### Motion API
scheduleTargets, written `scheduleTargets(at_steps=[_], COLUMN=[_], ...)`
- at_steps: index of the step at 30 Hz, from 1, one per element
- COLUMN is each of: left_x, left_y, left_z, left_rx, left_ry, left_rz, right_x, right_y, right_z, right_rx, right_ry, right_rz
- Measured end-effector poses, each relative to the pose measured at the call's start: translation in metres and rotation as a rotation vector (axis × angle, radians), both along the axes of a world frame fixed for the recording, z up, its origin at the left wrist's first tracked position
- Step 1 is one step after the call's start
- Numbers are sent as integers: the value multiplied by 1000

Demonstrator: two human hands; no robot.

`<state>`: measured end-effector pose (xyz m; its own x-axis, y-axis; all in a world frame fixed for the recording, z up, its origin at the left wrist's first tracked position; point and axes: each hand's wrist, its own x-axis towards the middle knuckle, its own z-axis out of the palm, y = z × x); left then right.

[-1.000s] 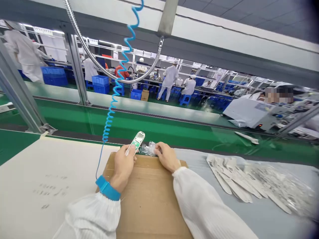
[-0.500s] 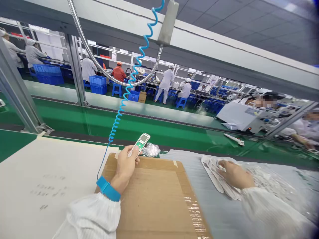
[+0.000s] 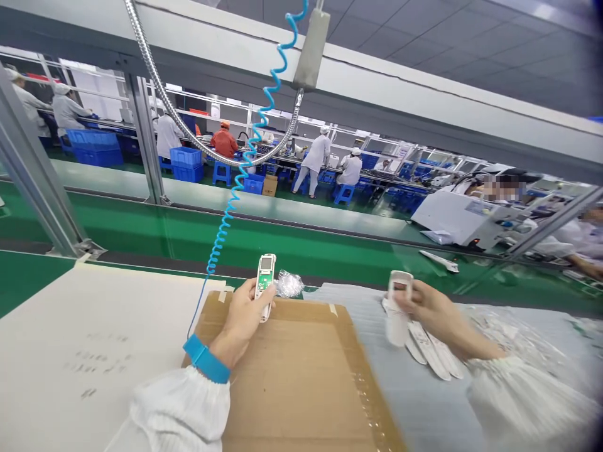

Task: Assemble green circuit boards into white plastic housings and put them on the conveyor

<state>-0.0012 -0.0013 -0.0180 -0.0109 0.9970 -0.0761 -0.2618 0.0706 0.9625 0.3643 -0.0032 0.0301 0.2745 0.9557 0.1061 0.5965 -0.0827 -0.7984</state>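
The left hand (image 3: 242, 314) grips a white plastic casing (image 3: 267, 258) at the brown cardboard (image 3: 292, 376)'s far edge; the right hand (image 3: 436, 311), a blurred white windowed cover (image 3: 397, 329). Both seem light, stiff; side holds spare the green circuit board (image 3: 265, 278).

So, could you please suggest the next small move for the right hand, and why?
Perhaps bring the right hand toward the left hand: the right holds a white windowed cover, apart from the left's slender casing, whose green circuit board shows uncovered.
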Motion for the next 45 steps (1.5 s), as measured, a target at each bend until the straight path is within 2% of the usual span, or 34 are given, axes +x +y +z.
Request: scheduleTargets(at_steps=[3, 6, 9, 11, 15, 18, 21, 24, 26, 28, 31, 36, 41, 45], left_x=[2, 5, 7, 8, 8, 9, 11, 14, 15, 14, 10, 11, 19, 22], left_y=[-4, -7, -8, -9, -10, -12, -15, -14, -11, -7, -3, -10, -21, -26], left_z=[0, -1, -1, -2, 2, 9, 12, 10, 7, 5, 3, 2, 5, 8], left_rx=[-9, 62, 105, 73, -75, -123, -117, -91, -78, -26, 122, 286, 281, 412], left_ry=[23, 157, 302, 345, 245, 176, 159, 206, 236, 255, 309, 435, 594, 674], left_rz=[-30, -64, -71, -60, -138, -221, -251, -202, -99, 9, 71, -14, -59, -115], right_x=[-76, -144, -191, -205, -196, -179, -172, -172, -172, -172, -171, -176, -180, -188], right_y=[1, 3, 2, 0, -3, -1, 2, 4, 5, 6, 5, 3, 5, 2], right_z=[-7, -24, -40, -47, -52, -53, -54, -56, -59, -62, -63, -64, -70, -66], right_rx=[0, 2, 41, 61, 62, 92, 132, 153, 159, 148, 113, 97, 84, 63], right_ry=[461, 760, 1035, 1129, 1118, 986, 884, 854, 865, 892, 904, 890, 884, 1048], right_rz=[168, 226, 258, 365, 574, 620, 610, 592, 582, 572, 536, 523, 521, 476])
